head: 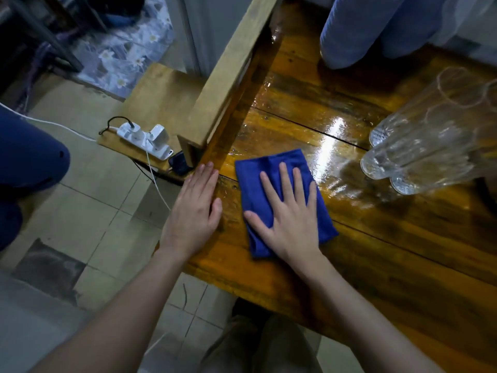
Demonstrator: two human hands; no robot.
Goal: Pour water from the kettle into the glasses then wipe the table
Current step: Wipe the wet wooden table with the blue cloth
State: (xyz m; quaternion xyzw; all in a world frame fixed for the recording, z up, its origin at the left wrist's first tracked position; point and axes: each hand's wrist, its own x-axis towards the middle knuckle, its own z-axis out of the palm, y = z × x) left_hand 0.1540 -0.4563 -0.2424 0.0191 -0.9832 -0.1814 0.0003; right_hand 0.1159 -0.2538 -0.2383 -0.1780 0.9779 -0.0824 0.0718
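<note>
A folded blue cloth (pixel 258 176) lies on the wet wooden table (pixel 376 238) near its left end. My right hand (pixel 287 219) presses flat on the cloth, fingers spread. My left hand (pixel 193 214) rests flat on the table's left edge, fingers together, holding nothing. Three clear ribbed glasses (pixel 430 141) stand grouped at the right, beside a shiny film of water (pixel 333 146). No kettle is in view.
A wooden beam (pixel 228 76) runs along the table's left side. A white power strip (pixel 145 141) with plugs sits on a low shelf beyond the edge. Another person's blue-clad knee (pixel 32 157) is at left, and light-blue legs (pixel 376 28) at the far side.
</note>
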